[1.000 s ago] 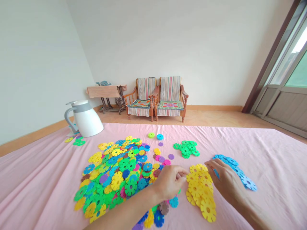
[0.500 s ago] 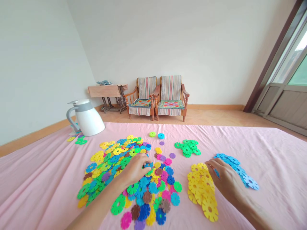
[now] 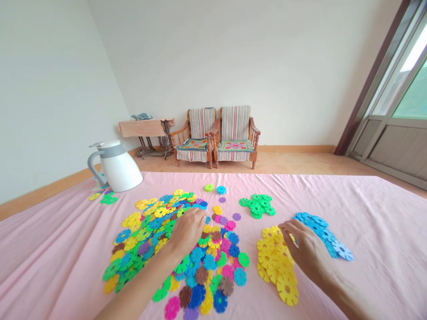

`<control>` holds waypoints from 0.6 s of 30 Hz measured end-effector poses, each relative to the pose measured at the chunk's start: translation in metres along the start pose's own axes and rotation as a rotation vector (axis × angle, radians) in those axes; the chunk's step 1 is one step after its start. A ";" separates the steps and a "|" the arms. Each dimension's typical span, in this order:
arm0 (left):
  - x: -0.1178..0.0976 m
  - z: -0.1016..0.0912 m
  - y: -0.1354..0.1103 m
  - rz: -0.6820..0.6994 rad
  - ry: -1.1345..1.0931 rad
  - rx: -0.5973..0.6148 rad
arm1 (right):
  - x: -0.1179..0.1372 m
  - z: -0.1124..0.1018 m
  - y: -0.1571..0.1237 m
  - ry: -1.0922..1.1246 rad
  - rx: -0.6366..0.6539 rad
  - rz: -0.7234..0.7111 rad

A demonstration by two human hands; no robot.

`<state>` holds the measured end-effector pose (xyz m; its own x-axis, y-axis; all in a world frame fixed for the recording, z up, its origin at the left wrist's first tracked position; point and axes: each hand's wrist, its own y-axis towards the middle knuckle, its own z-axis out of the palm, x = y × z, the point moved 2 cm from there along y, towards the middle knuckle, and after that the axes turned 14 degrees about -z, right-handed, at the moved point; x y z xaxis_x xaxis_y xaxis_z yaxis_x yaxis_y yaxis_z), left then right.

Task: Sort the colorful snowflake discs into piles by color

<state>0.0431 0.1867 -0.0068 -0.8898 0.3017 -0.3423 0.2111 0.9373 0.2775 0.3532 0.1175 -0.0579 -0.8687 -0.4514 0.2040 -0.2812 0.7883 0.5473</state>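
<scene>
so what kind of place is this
Probably a room in a home: two wooden armchairs against the wall, a small side table, and a pink cloth strewn with toy discs.

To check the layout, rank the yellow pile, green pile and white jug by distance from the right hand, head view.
1. Yellow pile, under the right hand.
2. Green pile, beyond it, centre.
3. White jug, far left.
</scene>
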 end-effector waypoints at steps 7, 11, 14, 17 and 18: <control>-0.055 0.028 -0.015 -0.114 -0.597 0.275 | 0.036 -0.004 0.005 0.372 0.065 0.045; -0.089 0.048 -0.027 -0.173 -0.801 0.456 | 0.054 -0.003 0.008 0.589 0.131 0.063; -0.101 0.053 -0.031 -0.161 -0.850 0.515 | 0.050 -0.001 0.011 0.634 0.112 0.085; -0.089 0.048 -0.023 -0.115 -0.701 0.387 | 0.022 -0.005 0.009 0.531 -0.014 0.172; -0.080 0.045 -0.016 -0.100 -0.609 0.317 | 0.007 -0.007 0.006 0.451 -0.068 0.224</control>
<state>0.1291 0.1551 -0.0240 -0.5449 0.1684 -0.8214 0.3299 0.9437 -0.0254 0.3485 0.1163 -0.0470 -0.6376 -0.4218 0.6446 -0.0679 0.8643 0.4984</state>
